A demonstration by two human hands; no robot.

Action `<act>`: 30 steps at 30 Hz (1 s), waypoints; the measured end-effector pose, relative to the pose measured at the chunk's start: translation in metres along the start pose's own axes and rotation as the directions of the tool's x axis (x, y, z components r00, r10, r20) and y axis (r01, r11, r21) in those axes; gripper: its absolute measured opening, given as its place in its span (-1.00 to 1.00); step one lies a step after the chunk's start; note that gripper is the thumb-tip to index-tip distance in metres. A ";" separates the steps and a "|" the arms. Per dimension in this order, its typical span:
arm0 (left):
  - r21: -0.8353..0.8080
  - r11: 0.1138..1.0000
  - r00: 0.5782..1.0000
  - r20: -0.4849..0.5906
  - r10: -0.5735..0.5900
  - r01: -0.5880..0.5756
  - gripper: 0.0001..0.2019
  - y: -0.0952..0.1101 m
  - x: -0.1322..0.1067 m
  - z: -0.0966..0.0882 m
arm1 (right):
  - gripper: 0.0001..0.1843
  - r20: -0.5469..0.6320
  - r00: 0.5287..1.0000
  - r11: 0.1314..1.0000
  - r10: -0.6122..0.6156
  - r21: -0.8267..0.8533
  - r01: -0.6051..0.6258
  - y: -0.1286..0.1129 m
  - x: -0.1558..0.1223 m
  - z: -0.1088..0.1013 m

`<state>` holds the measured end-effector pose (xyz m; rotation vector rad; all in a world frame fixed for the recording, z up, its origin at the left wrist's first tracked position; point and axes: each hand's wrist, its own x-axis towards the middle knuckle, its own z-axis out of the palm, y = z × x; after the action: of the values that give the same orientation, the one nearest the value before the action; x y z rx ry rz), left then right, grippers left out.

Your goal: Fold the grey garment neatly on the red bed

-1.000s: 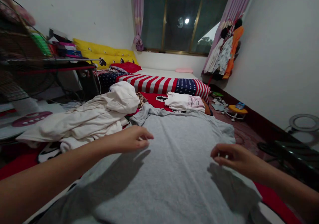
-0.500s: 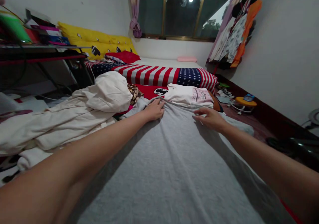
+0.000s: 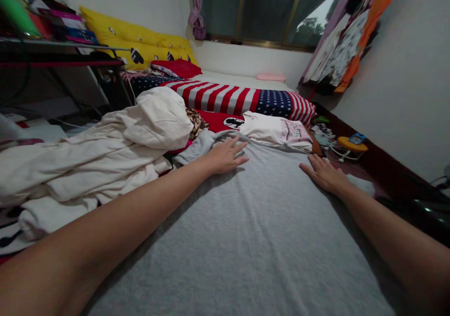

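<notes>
A light grey knit garment (image 3: 260, 241) lies spread out in front of me, with a few soft creases down its middle. My left hand (image 3: 228, 155) rests on its far left part, fingers spread. At the far right edge, my right hand (image 3: 325, 173) lies on the cloth with its fingers extended. Just beyond the grey edge is a white shirt with pink printing (image 3: 277, 132). A red cloth with a black-and-white print (image 3: 218, 120) shows beside that shirt. To the left, a cream hooded garment (image 3: 154, 124) lies in a heap.
A bed with a stars-and-stripes cover (image 3: 225, 98) stands beyond the clothes. On the left is a cluttered desk (image 3: 70, 63). Clothes (image 3: 351, 53) hang at the back right, above a small yellow-topped stool (image 3: 351, 143) on the floor.
My right hand has moved right, towards the edge of the grey garment, and its fingers have straightened. My left hand's fingers have spread. The view has shifted slightly.
</notes>
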<state>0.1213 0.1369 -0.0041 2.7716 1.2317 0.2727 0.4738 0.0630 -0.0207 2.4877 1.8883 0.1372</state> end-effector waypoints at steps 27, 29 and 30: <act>-0.137 0.972 0.981 0.000 -0.195 0.193 -0.54 -0.009 -0.276 -0.049 | -0.66 -0.076 0.937 0.922 -0.340 0.169 0.348 -0.176 -0.081 -0.078; -0.174 0.951 0.964 -0.031 -0.265 0.256 -0.60 -0.007 -0.293 -0.052 | -0.67 -0.085 0.909 0.839 -0.407 0.359 0.410 -0.216 -0.088 -0.077; -0.194 0.936 0.952 -0.031 -0.305 0.294 -0.61 -0.006 -0.300 -0.056 | -0.65 -0.058 0.911 0.796 -0.408 0.466 0.386 -0.236 -0.090 -0.076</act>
<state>-0.0911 -0.0812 0.0123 2.3920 1.5331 0.4236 0.2173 0.0372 0.0339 2.2130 2.6321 -0.4339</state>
